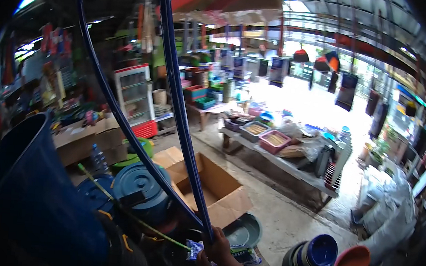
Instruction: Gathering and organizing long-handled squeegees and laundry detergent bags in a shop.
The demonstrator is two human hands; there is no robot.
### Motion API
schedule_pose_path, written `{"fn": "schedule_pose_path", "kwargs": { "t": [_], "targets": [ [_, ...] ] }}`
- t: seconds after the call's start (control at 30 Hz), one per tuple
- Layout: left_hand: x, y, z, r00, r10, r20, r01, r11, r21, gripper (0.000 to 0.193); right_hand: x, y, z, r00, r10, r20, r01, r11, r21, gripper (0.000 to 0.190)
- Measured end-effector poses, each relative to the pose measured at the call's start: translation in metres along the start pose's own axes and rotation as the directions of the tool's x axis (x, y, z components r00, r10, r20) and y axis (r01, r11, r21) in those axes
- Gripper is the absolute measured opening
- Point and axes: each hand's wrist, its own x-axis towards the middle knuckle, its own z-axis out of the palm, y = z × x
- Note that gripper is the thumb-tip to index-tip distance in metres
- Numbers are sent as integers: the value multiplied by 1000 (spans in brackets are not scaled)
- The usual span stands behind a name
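Note:
Two long, dark blue, glossy poles or tubes (179, 104) rise from the lower middle of the view to its top. The left one (120, 113) bows outward; the two meet near their lower ends. My right hand (219, 245) is closed around them there, its forearm coming from the bottom right. Just below, my left hand (204, 264) is closed at the same bundle, dark and partly cut off by the bottom edge. Behind the hands lie a blue-and-white plastic packet (194, 249) and a dark printed packet (245, 254). A thin green-yellow stick (143, 223) slants towards the first packet.
An open cardboard box (226, 211) and a grey basin (248, 230) stand ahead. Lidded blue bins (140, 187) and a large blue barrel (45, 195) are left. Stacked basins (321, 250) stand lower right. Beyond are a goods-laden table (281, 160), a glass-door cooler (135, 98) and white sacks (392, 216).

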Motion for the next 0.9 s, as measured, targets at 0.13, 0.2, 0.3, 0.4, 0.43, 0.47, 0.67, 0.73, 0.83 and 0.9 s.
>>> {"fn": "schedule_pose_path", "kwargs": {
  "t": [0.13, 0.2, 0.3, 0.4, 0.43, 0.47, 0.67, 0.73, 0.83, 0.9],
  "targets": [
    [27, 32, 22, 978, 144, 149, -165, 976, 140, 47, -7, -31, -51, 987, 48, -156, -37, 996, 75, 26],
    [30, 45, 35, 955, 202, 218, -248, 945, 211, 46, -11, -19, -62, 962, 171, -212, -119, 964, 237, 22],
    [23, 68, 57, 899, 290, 327, -386, 878, 282, 44, -11, -12, -98, 872, 416, -257, -247, 829, 502, 17],
    [9, 87, 73, 850, 337, 405, -477, 819, 319, 42, -19, -32, -141, 854, 148, -500, -149, 988, 39, 21],
    [9, 91, 74, 869, 259, 422, -227, 966, -124, 43, -21, -31, -150, 840, 163, -518, -170, 985, 35, 21],
    [10, 96, 77, 857, 182, 482, 108, 851, -515, 43, -19, -31, -160, 817, 122, -563, -149, 989, -1, 23],
    [42, 120, 110, 887, 383, 260, -174, 796, -579, 39, -21, 2, -218, 803, 34, -595, -174, 968, -179, 58],
    [52, 120, 119, 891, 298, 343, -29, 791, -611, 28, -19, 22, -237, 776, -53, -628, -166, 944, -285, 70],
    [72, 109, 137, 725, 330, 605, -41, 897, -441, 24, -22, 51, -254, 715, 81, -695, -306, 929, -207, 48],
    [95, 132, 145, 807, 272, 523, 60, 844, -532, 21, -25, 87, -264, 692, 34, -721, -284, 931, -228, 39]
  ]
}}
